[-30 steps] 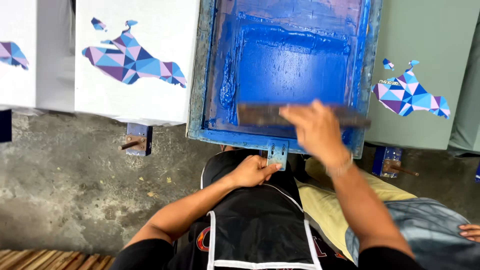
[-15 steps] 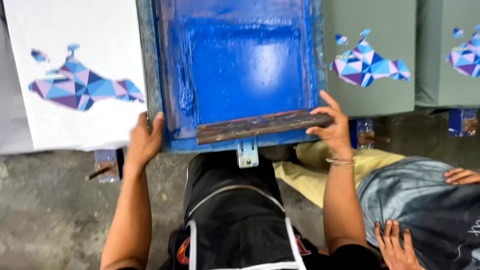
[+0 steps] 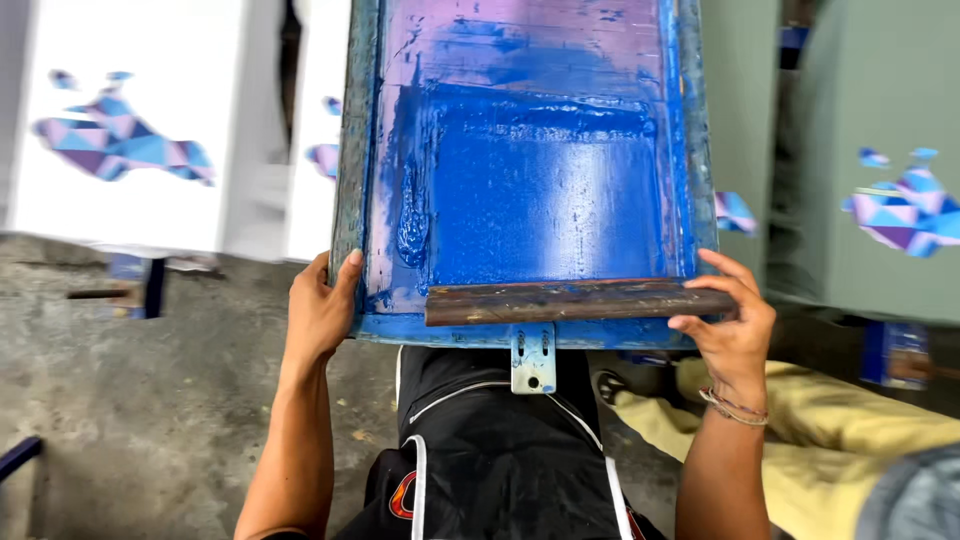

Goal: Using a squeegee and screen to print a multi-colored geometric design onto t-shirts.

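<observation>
Since half a second ago, both our hands keep their corners of the screen frame (image 3: 520, 170) while the view has shifted: the white panel (image 3: 130, 130) with the geometric print now sits further left, and a grey-green panel (image 3: 880, 170) has come in at right.

Head view. Our left hand (image 3: 322, 310) grips the frame's near left corner, thumb laid over the top rail, the other fingers curled beneath and out of sight. Our right hand (image 3: 732, 325) is at the near right corner, fingers half open and curved around the end of the squeegee (image 3: 575, 300), with its thumb by the frame's lower rail. A thin bracelet (image 3: 732, 408) circles that wrist. The squeegee, a dark, worn bar, lies across the near end of the frame on wet blue ink. A small blue metal bracket (image 3: 533, 358) hangs from the middle of the near rail.

Prints: a faceted blue, purple and pink shape (image 3: 120, 145) on the white panel; a second, blurred (image 3: 325, 158), on a white panel just left of the frame; a matching shape (image 3: 905, 210) on the grey-green panel; a fragment (image 3: 735, 212) beside the frame's right rail.
</observation>
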